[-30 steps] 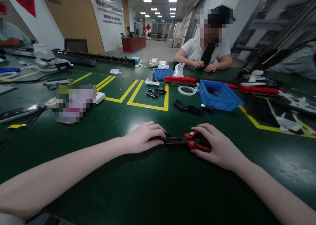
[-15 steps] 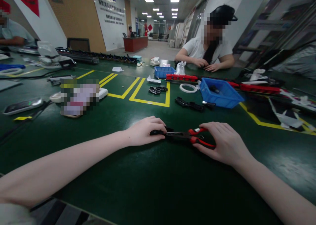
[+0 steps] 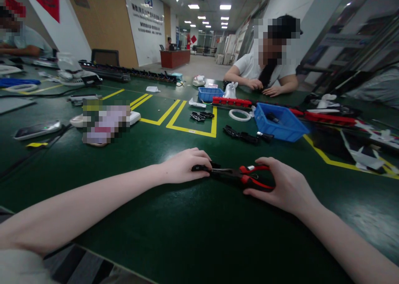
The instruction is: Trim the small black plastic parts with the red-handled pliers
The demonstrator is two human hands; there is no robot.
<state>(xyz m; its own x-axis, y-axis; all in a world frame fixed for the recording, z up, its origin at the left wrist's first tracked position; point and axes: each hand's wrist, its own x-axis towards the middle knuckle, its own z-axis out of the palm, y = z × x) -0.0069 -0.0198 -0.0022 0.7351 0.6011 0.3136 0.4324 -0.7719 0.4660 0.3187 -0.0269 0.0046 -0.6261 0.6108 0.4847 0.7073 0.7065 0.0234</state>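
Observation:
My left hand [image 3: 190, 166] pinches a small black part [image 3: 199, 167] just above the green table. What kind of part it is I cannot make out, as my fingers cover much of it. Long-nosed pliers [image 3: 240, 174] with red and black handles lie in my right hand [image 3: 282, 186], thumb on the lower handle and fingers at the upper one. Their handles are spread apart, and their jaws reach to the black part at my left fingertips. Whether the jaws grip it is hidden.
Black clips [image 3: 202, 116] lie inside a yellow-taped area, and more black pieces [image 3: 246, 135] lie nearer. A blue bin [image 3: 280, 124] holds something dark. A phone [image 3: 107, 126] rests at left. Across the table [image 3: 174, 242] sits a person [image 3: 249, 70] with both hands on the tabletop.
The pliers' handles look wider apart, with the right hand's fingers spread more. The left hand keeps its pinch. The whole view has shifted slightly.

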